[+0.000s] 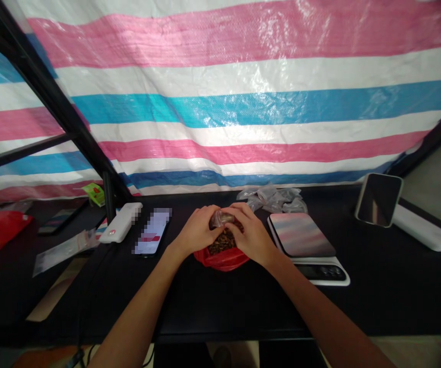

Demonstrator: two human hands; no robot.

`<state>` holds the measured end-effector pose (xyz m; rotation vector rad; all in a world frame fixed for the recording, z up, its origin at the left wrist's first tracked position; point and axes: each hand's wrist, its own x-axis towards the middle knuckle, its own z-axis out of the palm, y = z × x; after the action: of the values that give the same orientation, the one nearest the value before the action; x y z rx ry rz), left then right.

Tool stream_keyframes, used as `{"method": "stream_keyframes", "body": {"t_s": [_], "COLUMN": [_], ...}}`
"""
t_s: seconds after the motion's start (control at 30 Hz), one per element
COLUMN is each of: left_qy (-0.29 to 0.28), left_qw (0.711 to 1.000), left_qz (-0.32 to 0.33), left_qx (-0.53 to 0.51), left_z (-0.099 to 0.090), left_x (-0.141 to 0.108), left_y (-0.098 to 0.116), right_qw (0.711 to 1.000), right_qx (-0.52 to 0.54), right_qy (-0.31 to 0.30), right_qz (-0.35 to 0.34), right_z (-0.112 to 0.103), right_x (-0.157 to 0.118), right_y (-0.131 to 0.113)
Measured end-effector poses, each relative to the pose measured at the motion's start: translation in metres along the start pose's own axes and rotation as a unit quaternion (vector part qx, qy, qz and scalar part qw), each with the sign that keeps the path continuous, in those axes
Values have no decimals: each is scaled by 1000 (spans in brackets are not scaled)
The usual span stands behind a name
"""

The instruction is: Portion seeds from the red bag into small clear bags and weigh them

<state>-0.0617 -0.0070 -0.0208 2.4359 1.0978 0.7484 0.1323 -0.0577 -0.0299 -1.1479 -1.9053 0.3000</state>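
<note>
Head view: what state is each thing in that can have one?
Small clear bag, held by left hand and right hand, opening unclear
Red bag, open, brown bits showing
Middle phone, flat, screen lit
Left phone, flat, screen dark
Right phone, propped up, screen dark
Scale, flat, no digits readable
Clear bags, heaped, crumpled

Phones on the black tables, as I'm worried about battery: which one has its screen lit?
The phone lying flat beside the white device: its screen glows, while the propped phone and far-left phone look dark.
</note>
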Motion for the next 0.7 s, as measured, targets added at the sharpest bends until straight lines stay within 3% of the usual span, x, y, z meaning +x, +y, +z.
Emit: {"method": "stream_keyframes", "body": {"t_s": [0.27,0.53,0.7], "left_qy": [13,-6,-14], "left_qw": [994,980,976], "left_qz": [-15,-60,-47], "left_qx": [-107,-191,-211], "left_z": [6,-1,-3], "left_x": [-1,-4,-3], "left_y": [6,13,14], "right_qw": [995,995,996], "right_qx": [-34,-26,6], "right_qy": [4,35,25], "right_qz": [-95,-91,-84], "right_z": [-4,-3,-5], "right_x": [0,-1,-1], "right_y": [-1,-5,-6]}}
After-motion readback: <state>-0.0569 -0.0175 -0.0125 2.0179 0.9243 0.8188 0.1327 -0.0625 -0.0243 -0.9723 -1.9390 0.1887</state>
